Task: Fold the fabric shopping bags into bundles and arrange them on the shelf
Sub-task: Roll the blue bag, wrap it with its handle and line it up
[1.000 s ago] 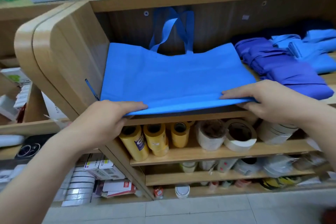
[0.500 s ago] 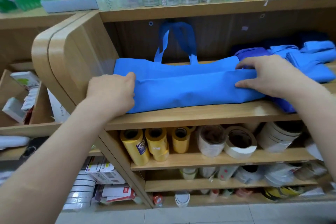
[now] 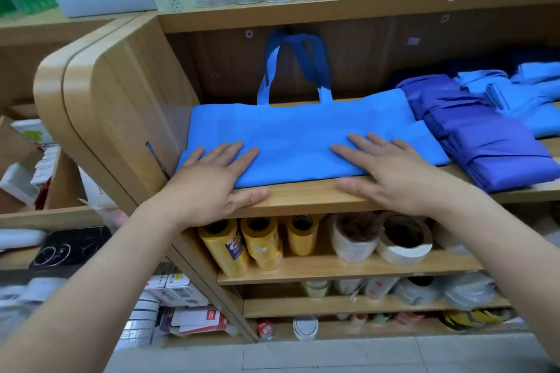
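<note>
Bag: the blue bag [image 3: 303,130] lies flat on the left part of the shelf [image 3: 303,198], folded into a long band, with its near edge along the shelf lip.
Handles: the 2 handles [image 3: 295,70] stand up against the far panel, not tucked in.
Left hand [image 3: 212,182]: flat on the bag's near left end, fingers straight, pressing and gripping nothing; the thumb is on the shelf edge.
Right hand [image 3: 394,172]: the same, right of the bag's middle.
Neighbours: purple bundles [image 3: 485,142] touch the bag's right end.
Risk 1: the fold may spring open once the palms lift, since nothing else pins it.
Risk 2: a sideways fold may drag the band off the lip.
Risk 3: loose handles may poke out, or the right end may disturb the purple bundles.
</note>
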